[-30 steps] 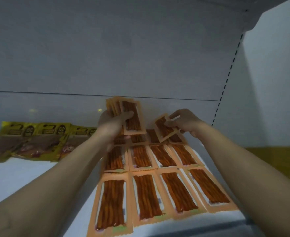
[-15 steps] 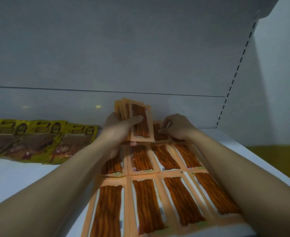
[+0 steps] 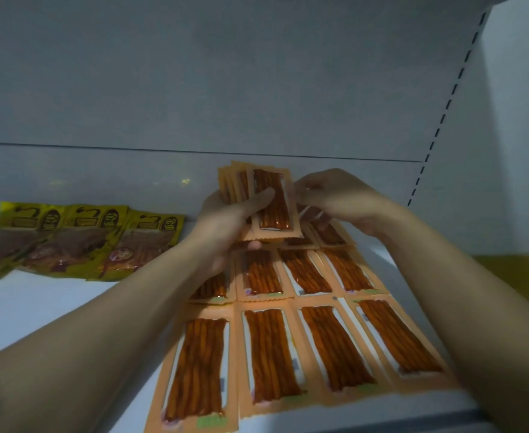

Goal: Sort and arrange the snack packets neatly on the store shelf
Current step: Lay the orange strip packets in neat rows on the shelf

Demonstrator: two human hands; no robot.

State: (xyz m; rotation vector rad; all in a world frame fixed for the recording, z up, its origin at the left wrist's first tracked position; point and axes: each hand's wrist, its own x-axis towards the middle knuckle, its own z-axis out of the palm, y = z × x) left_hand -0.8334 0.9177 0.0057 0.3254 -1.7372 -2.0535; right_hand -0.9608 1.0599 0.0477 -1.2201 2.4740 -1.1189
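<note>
Left hand grips fanned orange packet stack; right hand pinches the front packet by its edge. Loose fan could slip and knock the laid rows crooked.

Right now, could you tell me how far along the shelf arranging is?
Done: orange stick-snack packets lie flat in rows on the shelf; yellow packets line its left. In hand: the left hand holds a fanned stack, the right hand touches its front packet. Left: placing that stack, likely at the back.

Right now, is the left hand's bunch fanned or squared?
Fanned: in the left hand, top corners of the orange packets step out leftward behind the front one.
</note>
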